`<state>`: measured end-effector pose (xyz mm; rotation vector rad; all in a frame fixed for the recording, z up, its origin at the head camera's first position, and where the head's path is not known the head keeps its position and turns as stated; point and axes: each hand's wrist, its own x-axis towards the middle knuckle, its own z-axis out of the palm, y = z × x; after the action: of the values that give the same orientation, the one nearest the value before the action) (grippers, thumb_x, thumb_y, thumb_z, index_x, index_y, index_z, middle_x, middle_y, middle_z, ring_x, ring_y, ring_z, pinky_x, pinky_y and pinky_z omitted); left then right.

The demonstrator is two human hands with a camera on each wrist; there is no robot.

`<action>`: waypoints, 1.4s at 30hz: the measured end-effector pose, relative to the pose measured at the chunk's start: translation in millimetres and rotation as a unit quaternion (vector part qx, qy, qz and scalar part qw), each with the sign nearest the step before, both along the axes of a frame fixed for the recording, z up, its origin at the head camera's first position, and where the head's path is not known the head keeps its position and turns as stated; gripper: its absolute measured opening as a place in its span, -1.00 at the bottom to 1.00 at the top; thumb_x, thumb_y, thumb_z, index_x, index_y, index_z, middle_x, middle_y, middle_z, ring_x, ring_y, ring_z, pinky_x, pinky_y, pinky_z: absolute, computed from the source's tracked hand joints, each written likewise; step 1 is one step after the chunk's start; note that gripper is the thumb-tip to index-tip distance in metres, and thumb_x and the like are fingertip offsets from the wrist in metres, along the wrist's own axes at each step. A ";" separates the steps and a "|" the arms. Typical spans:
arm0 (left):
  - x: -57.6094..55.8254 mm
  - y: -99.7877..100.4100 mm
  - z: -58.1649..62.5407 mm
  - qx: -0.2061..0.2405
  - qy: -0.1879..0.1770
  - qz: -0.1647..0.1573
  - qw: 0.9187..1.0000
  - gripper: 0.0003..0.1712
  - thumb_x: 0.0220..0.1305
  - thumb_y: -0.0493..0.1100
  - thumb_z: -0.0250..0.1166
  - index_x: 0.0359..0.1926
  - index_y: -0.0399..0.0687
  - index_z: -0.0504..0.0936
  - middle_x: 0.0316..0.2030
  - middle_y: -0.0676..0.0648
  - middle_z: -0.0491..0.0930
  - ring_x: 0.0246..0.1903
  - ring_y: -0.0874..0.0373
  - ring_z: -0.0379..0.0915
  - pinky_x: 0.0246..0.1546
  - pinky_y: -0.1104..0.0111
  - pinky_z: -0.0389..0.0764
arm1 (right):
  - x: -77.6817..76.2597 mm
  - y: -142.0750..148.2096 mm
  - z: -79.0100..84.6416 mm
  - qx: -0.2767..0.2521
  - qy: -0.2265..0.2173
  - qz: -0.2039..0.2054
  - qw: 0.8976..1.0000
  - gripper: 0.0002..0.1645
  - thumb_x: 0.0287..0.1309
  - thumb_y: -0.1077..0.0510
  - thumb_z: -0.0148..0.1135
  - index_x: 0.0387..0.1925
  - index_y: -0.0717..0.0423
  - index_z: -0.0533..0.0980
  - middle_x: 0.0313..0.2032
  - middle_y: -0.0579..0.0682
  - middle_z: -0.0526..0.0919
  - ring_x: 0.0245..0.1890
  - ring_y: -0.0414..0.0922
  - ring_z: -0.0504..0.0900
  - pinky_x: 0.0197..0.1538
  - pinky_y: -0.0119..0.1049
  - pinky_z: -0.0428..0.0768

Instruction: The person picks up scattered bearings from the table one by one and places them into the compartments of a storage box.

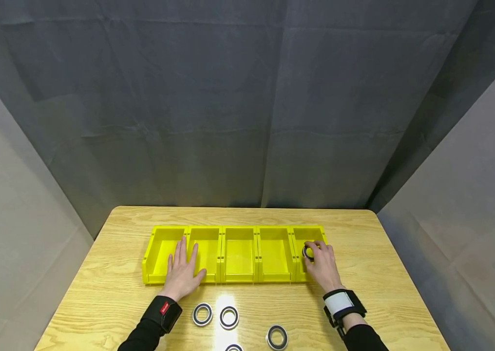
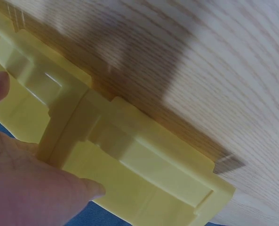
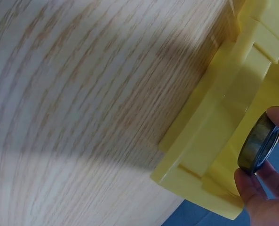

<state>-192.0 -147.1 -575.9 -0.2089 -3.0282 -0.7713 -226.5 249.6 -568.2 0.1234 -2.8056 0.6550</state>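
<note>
A row of yellow bins [image 1: 238, 278] stands across the table, joined side by side. At its right end my right hand [image 1: 323, 267] pinches a ball bearing [image 3: 258, 143] between thumb and fingers, over the rightmost compartment. The bearing is tilted on edge, its dark ring partly covered by the fingers in the head view. My left hand [image 1: 181, 279] lies with fingers spread and straight over the divider between the two leftmost compartments. In the left wrist view the left hand [image 2: 31, 188] appears against that divider; whether it presses down I cannot tell.
Nearer than the bins, several bearings lie flat on the wooden table [image 1: 107, 292]: one bearing [image 1: 195, 316] left, another [image 1: 221, 319] beside it, another [image 1: 269, 339] to the right, and one [image 1: 228, 348] cut by the lower frame edge. A grey curtain [image 1: 195, 122] hangs behind.
</note>
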 end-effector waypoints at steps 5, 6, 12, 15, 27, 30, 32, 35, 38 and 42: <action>0.3 -1.1 -4.0 0.015 0.008 -0.003 1.000 -0.08 0.29 -0.06 0.30 0.53 -0.31 0.11 0.58 -0.41 -0.37 0.56 -0.40 -0.38 0.44 -0.39 -0.25 | -0.4 -1.2 -1.4 0.002 -0.004 0.000 1.000 -0.50 0.03 0.31 0.46 0.07 0.27 0.60 0.07 0.39 0.59 0.03 0.35 0.52 0.07 0.19 0.57; 0.4 -1.1 -3.5 0.019 0.007 -0.003 1.000 -0.08 0.28 -0.07 0.31 0.52 -0.32 0.11 0.58 -0.41 -0.37 0.55 -0.41 -0.39 0.43 -0.40 -0.26 | -0.5 -1.6 -1.3 0.002 -0.006 0.001 1.000 -0.49 0.03 0.31 0.46 0.08 0.27 0.60 0.07 0.39 0.59 0.03 0.35 0.52 0.07 0.19 0.57; 2.2 1.4 2.5 0.009 -0.005 0.001 1.000 -0.09 0.30 -0.06 0.30 0.53 -0.31 0.12 0.58 -0.41 -0.36 0.56 -0.39 -0.39 0.44 -0.39 -0.22 | -2.0 -4.1 -3.2 0.017 -0.030 -0.003 0.999 -0.48 0.04 0.31 0.45 0.09 0.28 0.59 0.06 0.38 0.58 0.03 0.34 0.52 0.08 0.17 0.56; 2.8 2.4 5.0 0.007 -0.008 0.003 1.000 -0.09 0.31 -0.05 0.30 0.53 -0.31 0.12 0.58 -0.42 -0.35 0.56 -0.38 -0.39 0.44 -0.39 -0.21 | -2.0 -5.1 -4.0 0.021 -0.037 -0.006 0.999 -0.48 0.04 0.32 0.45 0.09 0.28 0.59 0.05 0.38 0.59 0.03 0.34 0.51 0.08 0.17 0.55; 1.9 2.5 7.1 -0.013 -0.033 0.004 0.999 -0.09 0.35 -0.02 0.27 0.56 -0.24 0.08 0.59 -0.38 -0.39 0.57 -0.36 -0.40 0.45 -0.38 -0.19 | -0.4 -5.8 -5.7 0.034 -0.027 0.000 0.999 -0.53 0.03 0.34 0.44 0.04 0.30 0.61 0.01 0.40 0.60 0.03 0.40 0.53 0.04 0.22 0.59; 2.2 2.3 7.0 -0.015 -0.032 0.004 0.999 -0.10 0.35 -0.02 0.27 0.55 -0.25 0.09 0.59 -0.39 -0.38 0.57 -0.36 -0.40 0.45 -0.38 -0.19 | -1.4 -6.0 -6.4 0.041 -0.030 0.002 0.999 -0.52 0.04 0.34 0.43 0.05 0.29 0.60 0.02 0.40 0.60 0.04 0.40 0.53 0.02 0.23 0.61; 2.3 2.4 7.1 -0.016 -0.031 0.005 0.999 -0.10 0.35 -0.02 0.27 0.55 -0.26 0.10 0.58 -0.39 -0.38 0.57 -0.36 -0.40 0.45 -0.38 -0.19 | -1.9 -5.7 -7.6 0.046 -0.032 0.002 0.998 -0.52 0.04 0.34 0.43 0.05 0.29 0.60 0.02 0.40 0.60 0.03 0.39 0.54 0.00 0.23 0.63; 2.4 2.5 7.2 -0.016 -0.031 0.006 0.999 -0.10 0.35 -0.02 0.28 0.55 -0.26 0.11 0.58 -0.39 -0.38 0.57 -0.36 -0.40 0.45 -0.39 -0.18 | -2.3 -5.7 -8.1 0.048 -0.036 0.003 0.998 -0.52 0.03 0.34 0.44 0.06 0.28 0.60 0.01 0.39 0.60 0.02 0.39 0.54 -0.01 0.22 0.64; 2.3 2.4 6.8 -0.016 -0.031 0.006 0.999 -0.10 0.35 -0.02 0.27 0.54 -0.26 0.11 0.59 -0.39 -0.38 0.57 -0.36 -0.39 0.45 -0.39 -0.18 | -2.8 -5.8 -8.1 0.045 -0.043 0.004 0.998 -0.52 0.03 0.34 0.44 0.05 0.28 0.61 0.00 0.39 0.61 0.02 0.38 0.54 -0.01 0.23 0.63; 2.5 2.4 6.8 -0.016 -0.035 0.005 0.999 -0.11 0.36 -0.02 0.26 0.55 -0.26 0.10 0.59 -0.38 -0.39 0.57 -0.36 -0.40 0.45 -0.39 -0.18 | -3.2 -5.8 -8.4 0.047 -0.050 0.005 0.998 -0.53 0.04 0.33 0.43 0.05 0.28 0.61 0.00 0.40 0.62 0.03 0.38 0.55 0.03 0.23 0.61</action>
<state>-189.5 -144.7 -569.1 -0.1694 -3.1068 -0.7440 -229.7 243.8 -576.5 0.1267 -2.9350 0.5474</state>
